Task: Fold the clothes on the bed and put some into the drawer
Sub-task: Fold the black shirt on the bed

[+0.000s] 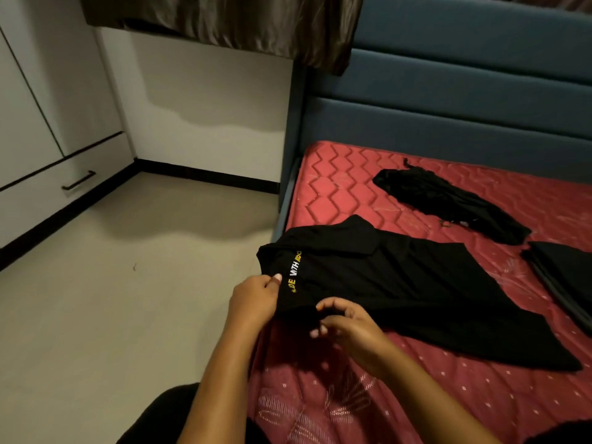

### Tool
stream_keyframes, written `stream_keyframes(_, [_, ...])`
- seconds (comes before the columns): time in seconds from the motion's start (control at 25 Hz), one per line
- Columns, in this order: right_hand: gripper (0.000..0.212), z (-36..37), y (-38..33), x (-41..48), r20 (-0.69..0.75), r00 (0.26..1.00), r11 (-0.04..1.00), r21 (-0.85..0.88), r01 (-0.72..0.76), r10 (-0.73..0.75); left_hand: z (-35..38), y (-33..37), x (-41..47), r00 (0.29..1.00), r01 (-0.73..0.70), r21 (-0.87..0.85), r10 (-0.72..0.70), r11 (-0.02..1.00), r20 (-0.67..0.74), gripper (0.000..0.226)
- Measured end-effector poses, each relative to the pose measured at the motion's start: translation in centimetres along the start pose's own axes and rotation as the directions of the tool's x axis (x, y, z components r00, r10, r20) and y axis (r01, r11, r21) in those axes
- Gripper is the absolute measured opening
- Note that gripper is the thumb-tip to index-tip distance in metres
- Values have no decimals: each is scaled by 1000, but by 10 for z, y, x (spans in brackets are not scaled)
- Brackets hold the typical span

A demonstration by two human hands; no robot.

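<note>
Red mattress (352, 187) carries a black polo shirt (400, 283). My left hand (256, 299) pinches its edge; my right hand (349, 325) curls beside it, grip unclear.

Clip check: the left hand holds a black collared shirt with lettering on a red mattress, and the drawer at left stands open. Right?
No: the head view shows the drawer closed. The rest stands: the left hand holds the black collared shirt with lettering on the red mattress.
</note>
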State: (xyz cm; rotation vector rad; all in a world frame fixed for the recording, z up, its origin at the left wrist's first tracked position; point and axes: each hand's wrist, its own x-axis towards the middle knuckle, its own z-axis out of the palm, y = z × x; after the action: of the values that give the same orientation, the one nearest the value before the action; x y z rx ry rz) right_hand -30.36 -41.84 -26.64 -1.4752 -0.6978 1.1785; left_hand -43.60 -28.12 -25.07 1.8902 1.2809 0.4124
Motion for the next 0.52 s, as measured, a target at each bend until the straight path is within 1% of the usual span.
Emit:
stream_keyframes(0.04, [18,1,-11,-9,83,995,997,-69,-40,46,-13,-4,-1,1000,21,42,-21,999,10,47])
stream_keyframes(0.08, [15,0,-24,-17,167,979,984,-149,-95,120,-21,-9,0,997,50,62,-54,997,62,46])
stream_keyframes(0.12, [15,-1,-37,-23,228,951,958,-243,-151,208,-27,-15,0,981,96,87,-109,992,159,43])
stream_keyframes(0.16, [18,-4,-50,-26,247,925,924,-326,-201,288,-28,-19,-1,948,142,125,-172,982,267,37])
stream_keyframes(0.2, [21,-8,-59,-23,251,907,892,-394,-224,338,-25,-22,-1,911,184,140,-222,973,347,31])
stream_keyframes(0.24, [21,-13,-68,-17,253,900,878,-420,-228,355,-22,-23,0,896,210,122,-241,970,372,24])
stream_keyframes(0.28, [20,-17,-73,-6,258,905,894,-389,-222,337,-19,-22,2,912,227,86,-243,970,331,17])
stream_keyframes(0.32, [19,-22,-76,9,244,928,936,-281,-210,282,-17,-22,5,939,229,47,-234,972,251,14])
stream_keyframes(0.36, [18,-27,-73,28,201,955,973,-121,-196,217,-15,-21,7,962,217,42,-220,975,160,20])
stream_keyframes(0.4, [23,-34,-66,46,113,977,982,36,-183,178,-12,-21,9,971,205,88,-214,975,108,33])
stream_keyframes(0.44, [36,-39,-56,62,2,985,977,122,-174,175,-7,-22,8,972,193,188,-214,963,100,46])
stream_keyframes(0.48, [50,-41,-43,72,-104,981,983,101,-156,166,-3,-21,6,968,182,293,-224,939,116,55])
stream_keyframes(0.52, [61,-39,-29,76,-187,976,994,3,-113,111,1,-19,4,965,160,362,-223,919,139,62])
